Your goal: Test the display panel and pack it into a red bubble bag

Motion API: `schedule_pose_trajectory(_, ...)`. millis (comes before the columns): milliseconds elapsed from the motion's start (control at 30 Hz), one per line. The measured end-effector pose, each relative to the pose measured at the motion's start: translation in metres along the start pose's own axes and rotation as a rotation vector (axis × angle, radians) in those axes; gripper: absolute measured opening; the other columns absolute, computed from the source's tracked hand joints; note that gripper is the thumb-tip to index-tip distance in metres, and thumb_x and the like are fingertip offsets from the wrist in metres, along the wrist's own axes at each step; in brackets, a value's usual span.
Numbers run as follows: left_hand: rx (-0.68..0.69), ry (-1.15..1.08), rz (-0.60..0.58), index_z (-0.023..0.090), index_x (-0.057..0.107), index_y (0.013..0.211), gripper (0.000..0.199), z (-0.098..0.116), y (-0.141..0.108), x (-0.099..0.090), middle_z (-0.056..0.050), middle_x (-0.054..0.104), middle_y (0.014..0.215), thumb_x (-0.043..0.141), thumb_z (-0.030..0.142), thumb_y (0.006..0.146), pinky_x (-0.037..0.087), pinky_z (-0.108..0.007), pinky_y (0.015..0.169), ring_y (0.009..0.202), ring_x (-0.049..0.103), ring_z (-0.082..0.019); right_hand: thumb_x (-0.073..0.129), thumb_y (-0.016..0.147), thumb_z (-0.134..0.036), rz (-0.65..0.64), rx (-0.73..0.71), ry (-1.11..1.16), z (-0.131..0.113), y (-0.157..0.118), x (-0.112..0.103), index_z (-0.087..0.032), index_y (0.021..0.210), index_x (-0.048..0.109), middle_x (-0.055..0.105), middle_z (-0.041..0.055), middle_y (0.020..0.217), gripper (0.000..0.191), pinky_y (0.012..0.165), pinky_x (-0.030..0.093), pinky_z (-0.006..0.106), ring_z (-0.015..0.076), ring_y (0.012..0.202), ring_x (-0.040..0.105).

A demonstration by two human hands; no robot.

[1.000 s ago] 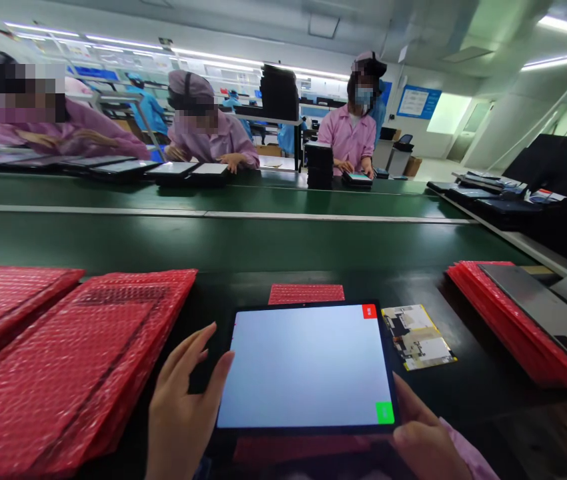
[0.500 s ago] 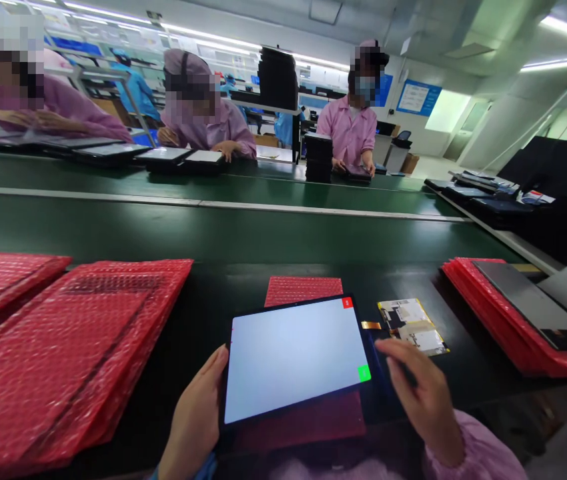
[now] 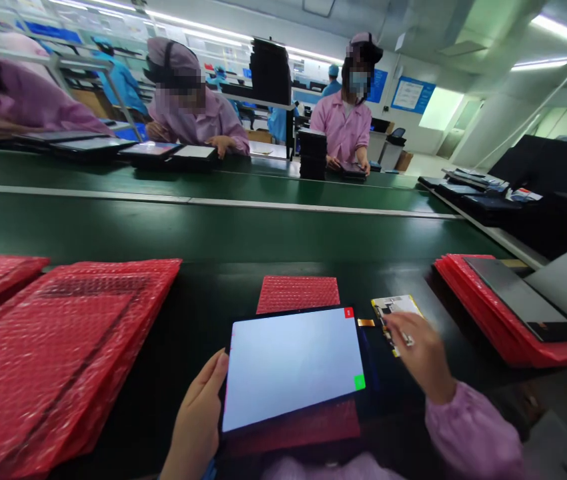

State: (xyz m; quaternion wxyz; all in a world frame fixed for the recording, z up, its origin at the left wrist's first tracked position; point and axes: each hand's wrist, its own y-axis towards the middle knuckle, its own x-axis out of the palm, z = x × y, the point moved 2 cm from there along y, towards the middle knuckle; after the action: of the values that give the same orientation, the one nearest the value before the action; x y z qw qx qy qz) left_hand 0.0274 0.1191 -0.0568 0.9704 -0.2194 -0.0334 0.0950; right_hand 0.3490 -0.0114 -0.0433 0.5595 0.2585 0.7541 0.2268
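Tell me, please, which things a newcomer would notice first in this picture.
The bright white screen, held at its left edge by the left hand, would probably catch the eye first. Next might come the red bubble-wrap packs on both sides, then the right hand over the circuit board, right of the screen.

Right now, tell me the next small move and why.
I'd probably have the right hand close its fingers lightly on the circuit board: they are at its left edge, the orange strip points that way, and the left hand grips the lit screen.
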Motion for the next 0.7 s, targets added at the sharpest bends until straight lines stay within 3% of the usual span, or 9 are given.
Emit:
schedule_pose_trajectory(100,0.001,0.021,-0.018,0.023,0.071,0.087,0.019,0.003,0.000,-0.002,0.002,0.075,0.079,0.068,0.038,0.075,0.056,-0.025,0.084,0.090,0.070,-0.021,0.044,0.092,-0.018,-0.010,0.126,-0.101,0.062,0.008,-0.009,-0.018,0.097,0.067,0.070,0.0125,0.093,0.024,0.080,0.057,0.049,0.0298,0.088,0.066)
schedule_pose_trajectory(200,0.013,0.037,-0.119,0.027,0.071,0.084,0.017,0.007,0.000,-0.006,0.004,0.074,0.078,0.069,0.040,0.074,0.057,-0.025,0.084,0.090,0.069,-0.021,0.042,0.087,-0.014,-0.112,0.140,-0.128,0.091,0.005,0.001,-0.018,0.097,0.068,0.069,0.0109,0.100,0.028,0.087,0.055,0.046,0.0277,0.097,0.064)
schedule_pose_trajectory(367,0.003,0.034,-0.101,0.027,0.070,0.079,0.012,0.009,-0.003,-0.009,0.004,0.074,0.079,0.069,0.037,0.075,0.058,-0.023,0.081,0.091,0.069,-0.020,0.040,0.083,-0.008,-0.221,0.117,-0.090,0.096,-0.006,0.019,-0.021,0.118,0.063,0.062,0.0095,0.117,0.044,0.098,0.048,0.049,0.0272,0.112,0.057)
schedule_pose_trajectory(600,0.068,0.003,-0.099,0.022,0.072,0.088,0.020,0.004,-0.004,-0.004,0.001,0.075,0.078,0.070,0.036,0.075,0.057,-0.031,0.088,0.098,0.069,-0.024,0.039,0.085,-0.014,-0.255,0.193,0.045,0.105,-0.005,0.019,-0.018,0.115,0.066,0.061,0.0144,0.116,0.040,0.098,0.042,0.059,0.0345,0.109,0.055)
schedule_pose_trajectory(700,0.060,-0.032,-0.025,0.020,0.073,0.088,0.017,0.003,-0.003,-0.004,-0.001,0.076,0.088,0.070,0.031,0.076,0.052,-0.035,0.100,0.111,0.064,-0.025,0.042,0.086,-0.021,-0.199,0.259,0.137,0.097,-0.005,0.014,-0.019,0.110,0.067,0.061,0.0147,0.116,0.034,0.101,0.038,0.062,0.0365,0.112,0.053)
